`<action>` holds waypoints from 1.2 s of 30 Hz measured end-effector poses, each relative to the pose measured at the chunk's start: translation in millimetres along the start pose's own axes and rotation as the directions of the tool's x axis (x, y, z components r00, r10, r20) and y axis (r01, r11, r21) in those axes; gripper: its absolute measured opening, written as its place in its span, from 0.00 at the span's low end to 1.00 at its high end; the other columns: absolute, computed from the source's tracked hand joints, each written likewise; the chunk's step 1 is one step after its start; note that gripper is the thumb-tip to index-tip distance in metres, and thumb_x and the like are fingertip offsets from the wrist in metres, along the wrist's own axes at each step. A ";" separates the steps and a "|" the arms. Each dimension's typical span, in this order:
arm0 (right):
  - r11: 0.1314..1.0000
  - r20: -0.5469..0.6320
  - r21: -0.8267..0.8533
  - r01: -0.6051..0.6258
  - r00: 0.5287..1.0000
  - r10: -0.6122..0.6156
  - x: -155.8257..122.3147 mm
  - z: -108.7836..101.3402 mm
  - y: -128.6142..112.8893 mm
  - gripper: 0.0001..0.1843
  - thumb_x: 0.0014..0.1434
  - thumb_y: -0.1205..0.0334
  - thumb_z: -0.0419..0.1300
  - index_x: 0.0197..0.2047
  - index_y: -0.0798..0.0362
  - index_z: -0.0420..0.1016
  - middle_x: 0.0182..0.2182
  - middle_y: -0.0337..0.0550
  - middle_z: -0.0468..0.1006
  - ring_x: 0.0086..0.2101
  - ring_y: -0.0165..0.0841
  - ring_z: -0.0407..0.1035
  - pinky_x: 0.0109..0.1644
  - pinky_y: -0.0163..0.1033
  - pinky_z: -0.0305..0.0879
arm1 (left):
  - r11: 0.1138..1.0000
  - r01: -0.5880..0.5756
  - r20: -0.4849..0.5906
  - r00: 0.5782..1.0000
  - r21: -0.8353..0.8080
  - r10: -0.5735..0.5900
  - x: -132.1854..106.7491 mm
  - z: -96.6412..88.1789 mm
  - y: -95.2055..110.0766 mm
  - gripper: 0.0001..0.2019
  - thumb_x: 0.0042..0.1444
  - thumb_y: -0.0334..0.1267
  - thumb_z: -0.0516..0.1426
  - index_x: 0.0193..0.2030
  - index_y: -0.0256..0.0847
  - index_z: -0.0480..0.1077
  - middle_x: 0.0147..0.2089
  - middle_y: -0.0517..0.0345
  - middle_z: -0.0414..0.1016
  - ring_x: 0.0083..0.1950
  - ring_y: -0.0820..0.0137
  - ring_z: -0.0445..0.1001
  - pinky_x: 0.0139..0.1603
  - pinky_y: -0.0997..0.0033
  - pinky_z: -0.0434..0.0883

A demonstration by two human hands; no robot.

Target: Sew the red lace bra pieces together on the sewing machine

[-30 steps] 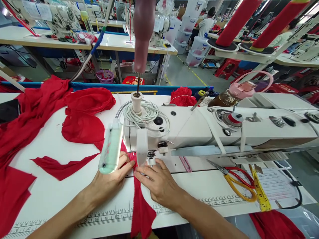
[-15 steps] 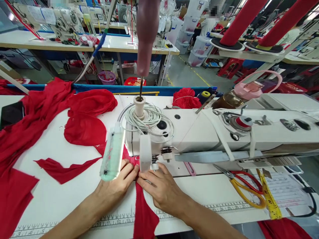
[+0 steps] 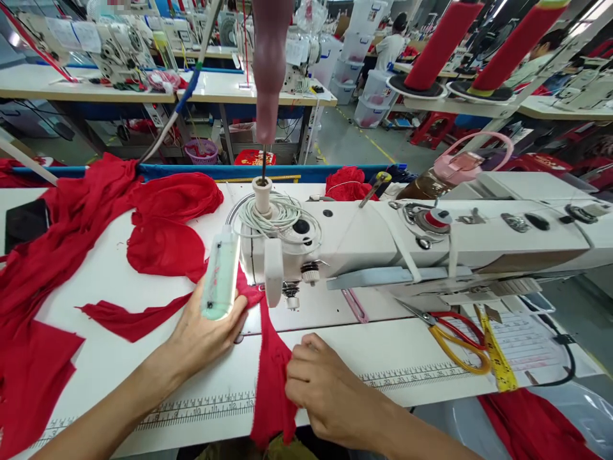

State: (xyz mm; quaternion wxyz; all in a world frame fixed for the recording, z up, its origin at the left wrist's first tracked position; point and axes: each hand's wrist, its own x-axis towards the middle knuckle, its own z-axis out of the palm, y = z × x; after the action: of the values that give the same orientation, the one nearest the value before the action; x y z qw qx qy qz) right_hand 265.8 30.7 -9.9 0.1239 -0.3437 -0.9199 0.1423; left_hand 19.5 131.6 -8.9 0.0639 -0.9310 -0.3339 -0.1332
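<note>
A narrow strip of red fabric (image 3: pixel 271 364) runs from under the needle of the white sewing machine (image 3: pixel 383 246) down over the table's front edge. My left hand (image 3: pixel 204 335) lies flat with fingers stretched out on the cloth just left of the presser foot, partly behind the machine's lamp (image 3: pixel 220 281). My right hand (image 3: pixel 325 390) is lower, near the front edge, its fingers pinched on the right side of the red strip.
Loose red fabric pieces (image 3: pixel 96 217) lie across the left of the table. Scissors with red and yellow handles (image 3: pixel 453 338) and a yellow measuring tape (image 3: pixel 495 354) rest right of the machine. A dark phone (image 3: pixel 23 220) sits at far left. Thread cones (image 3: pixel 431 48) stand behind.
My right hand has drawn back from the presser foot toward the table's front edge and closed on the red strip. The left hand stays by the needle.
</note>
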 end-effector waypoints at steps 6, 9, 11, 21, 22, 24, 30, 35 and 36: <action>0.995 -0.187 0.030 -0.092 0.978 0.096 5.6 -1.6 1.0 0.14 0.61 0.75 0.50 0.46 0.54 0.71 0.41 0.46 0.76 0.42 0.36 0.65 0.48 0.43 0.58 | 0.992 0.009 -0.057 0.998 -0.129 -0.016 -3.9 -17.2 -0.7 0.08 0.62 0.29 0.51 0.38 0.42 0.71 0.35 0.55 0.71 0.38 0.64 0.70 0.46 0.62 0.69; 0.996 -0.234 -0.074 -0.057 0.971 0.039 22.9 4.6 8.8 0.17 0.69 0.66 0.53 0.59 0.57 0.67 0.53 0.52 0.74 0.51 0.39 0.65 0.54 0.46 0.58 | 0.986 -0.001 -0.027 1.000 -0.169 -0.003 -1.7 -12.8 8.2 0.11 0.60 0.25 0.50 0.38 0.41 0.71 0.33 0.56 0.71 0.38 0.66 0.70 0.44 0.64 0.68; 0.992 -0.222 -0.118 -0.035 0.975 0.008 29.2 8.3 12.9 0.16 0.69 0.62 0.55 0.58 0.57 0.68 0.53 0.52 0.75 0.51 0.39 0.66 0.54 0.46 0.59 | 0.991 -0.012 -0.075 0.997 -0.137 0.002 -1.0 -9.3 12.3 0.15 0.58 0.21 0.49 0.42 0.41 0.72 0.36 0.55 0.72 0.41 0.65 0.70 0.44 0.64 0.67; 0.993 -0.301 -0.115 0.030 0.951 -0.064 36.2 13.5 24.6 0.08 0.70 0.61 0.55 0.43 0.55 0.73 0.42 0.43 0.79 0.42 0.35 0.68 0.55 0.49 0.54 | 0.992 -0.109 -0.128 0.985 0.059 0.116 -8.2 12.8 10.5 0.18 0.60 0.20 0.48 0.52 0.37 0.69 0.32 0.59 0.73 0.34 0.68 0.70 0.41 0.64 0.63; 0.994 -0.325 -0.109 0.025 0.944 -0.060 37.2 15.1 25.1 0.08 0.70 0.61 0.55 0.42 0.55 0.73 0.41 0.43 0.80 0.41 0.35 0.68 0.55 0.49 0.53 | 0.992 -0.116 -0.153 0.980 0.058 0.124 -8.7 13.8 9.5 0.19 0.61 0.20 0.48 0.55 0.37 0.68 0.31 0.59 0.73 0.34 0.69 0.70 0.41 0.64 0.62; 0.996 -0.355 -0.094 0.010 0.934 -0.043 38.3 18.0 25.5 0.08 0.70 0.61 0.55 0.41 0.54 0.73 0.39 0.42 0.80 0.40 0.34 0.68 0.55 0.49 0.52 | 0.987 -0.143 -0.193 0.969 0.072 0.154 -7.8 13.8 8.9 0.19 0.63 0.21 0.48 0.56 0.38 0.68 0.34 0.58 0.75 0.36 0.68 0.72 0.40 0.64 0.62; 0.997 -0.360 -0.077 0.006 0.932 -0.034 36.9 20.0 25.6 0.07 0.69 0.63 0.55 0.43 0.55 0.73 0.40 0.42 0.80 0.41 0.34 0.68 0.55 0.48 0.52 | 0.986 -0.162 -0.198 0.966 0.034 0.166 -1.9 13.7 12.8 0.14 0.63 0.21 0.50 0.48 0.38 0.72 0.36 0.54 0.76 0.42 0.64 0.73 0.39 0.65 0.61; 0.995 -0.368 -0.099 0.013 0.929 -0.048 36.4 20.9 26.6 0.05 0.68 0.64 0.56 0.43 0.54 0.73 0.41 0.41 0.80 0.41 0.33 0.68 0.55 0.49 0.52 | 0.983 -0.132 -0.146 0.983 -0.127 0.113 -5.7 19.5 8.7 0.20 0.58 0.18 0.48 0.50 0.39 0.71 0.36 0.55 0.74 0.36 0.68 0.70 0.38 0.66 0.60; 0.995 -0.371 -0.097 0.010 0.928 -0.046 36.3 21.2 26.8 0.05 0.69 0.64 0.56 0.43 0.54 0.73 0.41 0.41 0.80 0.42 0.33 0.68 0.56 0.49 0.51 | 0.981 -0.131 -0.137 0.984 -0.143 0.111 -6.5 19.8 8.4 0.20 0.58 0.18 0.48 0.51 0.39 0.71 0.35 0.56 0.74 0.35 0.69 0.69 0.38 0.67 0.61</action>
State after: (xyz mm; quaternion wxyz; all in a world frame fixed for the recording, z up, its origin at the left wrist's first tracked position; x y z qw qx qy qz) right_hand 248.3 70.5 -34.2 0.2821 -0.3567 -0.8901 0.0296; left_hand 24.2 125.4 -30.0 0.0226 -0.9412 -0.2607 -0.2135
